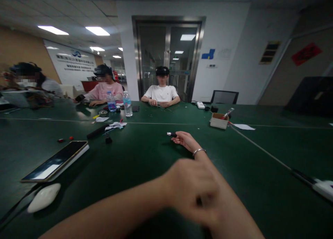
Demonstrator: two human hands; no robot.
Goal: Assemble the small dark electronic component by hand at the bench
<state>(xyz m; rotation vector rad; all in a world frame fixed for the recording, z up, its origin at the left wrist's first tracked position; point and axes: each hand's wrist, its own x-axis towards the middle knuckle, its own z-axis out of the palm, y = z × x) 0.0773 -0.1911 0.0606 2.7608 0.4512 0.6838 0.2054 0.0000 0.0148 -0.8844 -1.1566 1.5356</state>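
"What's in the lower left?"

"A white computer mouse (44, 198), with a smartphone (58, 161) just above it, resting on a white slab (71, 162)."

"And left of centre?"

"Plastic water bottles (127, 105), two of them, standing side by side."

"Right of centre?"

"An open cardboard box (219, 123), a transparent item (229, 112) leaning out of it, and a sheet of white paper (243, 126) near it."

"Further up, in the middle?"

"A person in a white T-shirt (162, 94), in front of metal-framed glass doors (152, 51)."

"Upper right?"

"A red decoration (307, 54), sitting at a tilt."
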